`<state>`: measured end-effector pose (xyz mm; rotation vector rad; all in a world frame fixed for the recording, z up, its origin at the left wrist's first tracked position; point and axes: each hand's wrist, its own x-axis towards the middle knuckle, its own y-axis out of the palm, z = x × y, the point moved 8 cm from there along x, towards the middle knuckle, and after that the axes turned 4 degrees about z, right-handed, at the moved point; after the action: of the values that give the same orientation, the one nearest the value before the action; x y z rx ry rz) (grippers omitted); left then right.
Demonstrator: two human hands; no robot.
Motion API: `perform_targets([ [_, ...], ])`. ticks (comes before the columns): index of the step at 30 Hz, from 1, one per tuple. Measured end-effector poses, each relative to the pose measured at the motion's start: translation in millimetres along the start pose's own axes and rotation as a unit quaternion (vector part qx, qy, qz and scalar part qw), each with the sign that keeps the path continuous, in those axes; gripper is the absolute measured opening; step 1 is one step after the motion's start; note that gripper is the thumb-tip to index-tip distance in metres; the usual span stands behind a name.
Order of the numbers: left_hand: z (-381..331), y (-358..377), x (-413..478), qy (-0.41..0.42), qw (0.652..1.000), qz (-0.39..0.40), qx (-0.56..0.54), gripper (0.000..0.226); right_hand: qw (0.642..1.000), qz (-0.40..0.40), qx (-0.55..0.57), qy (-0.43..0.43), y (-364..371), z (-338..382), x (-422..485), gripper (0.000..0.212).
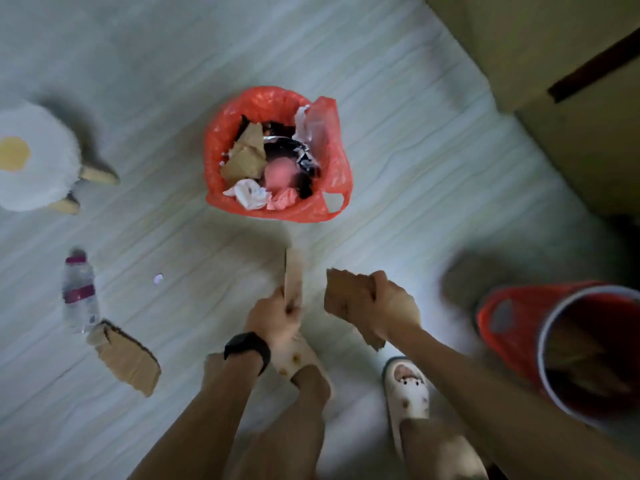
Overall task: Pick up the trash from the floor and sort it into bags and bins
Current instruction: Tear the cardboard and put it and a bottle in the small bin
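**While both hands are holding cardboard, more trash is lying on the floor**

As the person is leaning over the pale floor (415, 168), each hand is gripping a piece of brown cardboard. The left hand (277, 313), with a black band (247, 348) on its wrist, is curling its fingers round the lower end of a narrow cardboard strip (293, 275), which is pointing up and away from the body. The right hand (388, 306) is closing round a wider, ragged cardboard piece (343, 296), which is sticking out on both sides of the fist. The two pieces are sitting close together but apart, above the floor and just in front of the person's white slippers (407, 389).

Farther out, near the middle of the floor, a bin lined with a red bag (221, 147) is standing open, already holding cardboard scraps, crumpled white paper and something shiny. A second bin (519, 327), also red-lined, is standing at the right edge of the floor beside the right arm, with brownish material showing inside.

Toward the left edge, a clear plastic bottle (79, 292) is lying on its side, its lower end touching or just beside a torn cardboard sheet (128, 362). A small white scrap (158, 278) is lying between the bottle and the hands. A fluffy white stool (34, 161) is standing at the far left edge, and a large cardboard box (554, 64) is filling the far right corner.
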<state>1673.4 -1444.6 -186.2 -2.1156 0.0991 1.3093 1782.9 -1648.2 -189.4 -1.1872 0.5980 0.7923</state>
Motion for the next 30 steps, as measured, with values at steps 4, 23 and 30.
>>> perform_targets([
  [4, -115, 25, -65, 0.081, 0.993, 0.045, 0.076, 0.031, 0.980, -0.076, 0.148, 0.113, -78, -86, -92, 0.022],
  [23, -424, 264, -241, 0.409, 0.722, 0.128, 0.543, 0.051, 0.789, -0.217, 0.470, 0.330, -148, -409, -308, 0.044],
  [30, -477, 329, -240, 0.389, 0.779, 0.105, 0.481, 0.036, 0.786, -0.215, 0.501, 0.290, -148, -437, -268, 0.044],
])
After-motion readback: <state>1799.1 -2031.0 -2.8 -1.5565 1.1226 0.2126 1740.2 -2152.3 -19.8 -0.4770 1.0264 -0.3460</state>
